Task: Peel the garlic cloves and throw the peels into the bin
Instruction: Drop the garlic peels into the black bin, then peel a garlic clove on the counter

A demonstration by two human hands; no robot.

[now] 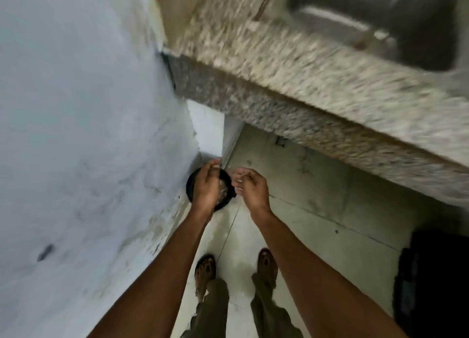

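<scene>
Above black bin [190, 185]: left hand [206, 188] loosely curled; right hand [250, 185] likewise.

Speckled granite countertop [291, 66] across upper right, blurred, thick front edge [253, 106] darker; steel sink [380, 20] sunk into it at top right. Pale blue-grey wall [76, 109] filling left side, scuffed & stained near bottom, dark mark [45, 252] low on it. Light tiled floor [317, 198] below counter w/ grout lines & small dark specks. Brown sandals [205, 266] on both feet, olive trouser legs [215, 307] above them at bottom centre. Dark bulky object [436, 281] at right edge, can't tell what
</scene>
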